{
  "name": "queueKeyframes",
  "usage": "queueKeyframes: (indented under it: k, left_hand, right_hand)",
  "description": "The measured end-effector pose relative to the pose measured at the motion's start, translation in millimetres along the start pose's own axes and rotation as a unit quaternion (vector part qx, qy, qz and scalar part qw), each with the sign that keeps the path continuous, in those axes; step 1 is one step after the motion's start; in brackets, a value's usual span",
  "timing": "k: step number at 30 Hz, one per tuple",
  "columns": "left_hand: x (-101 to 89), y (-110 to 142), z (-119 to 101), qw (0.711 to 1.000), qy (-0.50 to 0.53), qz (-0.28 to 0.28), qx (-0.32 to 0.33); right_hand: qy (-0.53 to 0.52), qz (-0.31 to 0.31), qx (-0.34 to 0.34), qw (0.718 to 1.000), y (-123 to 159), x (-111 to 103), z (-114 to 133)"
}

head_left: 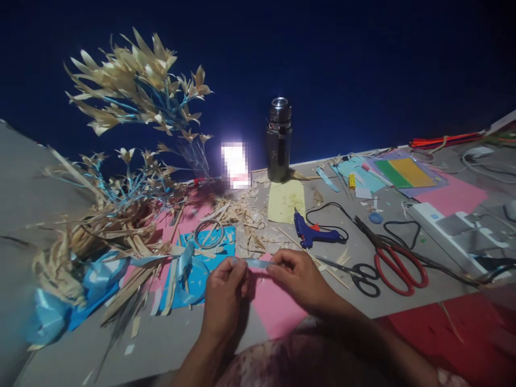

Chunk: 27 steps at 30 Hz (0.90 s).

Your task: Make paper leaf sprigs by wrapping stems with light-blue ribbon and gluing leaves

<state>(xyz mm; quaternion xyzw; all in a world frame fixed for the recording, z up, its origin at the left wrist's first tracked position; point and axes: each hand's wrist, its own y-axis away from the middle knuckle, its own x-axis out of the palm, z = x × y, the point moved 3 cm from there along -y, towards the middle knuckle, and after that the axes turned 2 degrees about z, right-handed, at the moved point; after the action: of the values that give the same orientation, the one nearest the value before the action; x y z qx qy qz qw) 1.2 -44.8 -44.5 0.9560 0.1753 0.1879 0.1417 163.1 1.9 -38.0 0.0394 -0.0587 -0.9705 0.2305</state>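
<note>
Between my two hands a short piece of light blue ribbon [258,263] is stretched level. My left hand [224,293] pinches its left end between thumb and fingers, and my right hand [296,275] pinches the other end. Below them lies a sheet of pink paper [278,309] on the grey table. A blue glue gun [316,235] rests just beyond my right hand, with black-handled scissors [366,277] and larger red-handled scissors [403,271] to its right. Left of my hands, a loop of wider light blue ribbon [193,279] lies on blue paper [221,250].
Dried-leaf flowers on blue stems [149,102] rise at the back left above a heap of husks [121,231]. A dark flask [279,145] and a glowing, pixelated rectangle [236,165] stand at the back. A white power strip [451,234] lies at right, near coloured sheets [397,172].
</note>
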Motion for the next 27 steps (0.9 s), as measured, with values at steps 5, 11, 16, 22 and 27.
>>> queueKeyframes:
  k: [5, 11, 16, 22, 27]
  left_hand:
    - [-7.5, -1, -3, 0.997, 0.068, -0.017, 0.022]
    - [-3.5, 11, 19, 0.986, 0.122, 0.098, -0.065]
    - [3.4, 18, 28, 0.976, 0.131, 0.139, -0.102]
    - [9.8, 19, 30, 0.982, 0.074, 0.145, -0.092]
    - [2.8, 18, 34, 0.996, 0.045, 0.059, -0.05]
  right_hand:
    - [-0.045, -0.039, 0.004, 0.998, -3, 1, -9]
    - [-0.109, -0.071, -0.005, 0.992, 1, 5, -18]
    - [-0.116, -0.062, -0.011, 0.991, 1, 7, -18]
    - [-0.11, -0.064, -0.02, 0.992, 6, 12, -21]
    - [-0.071, -0.073, -0.026, 0.995, 13, 14, -27]
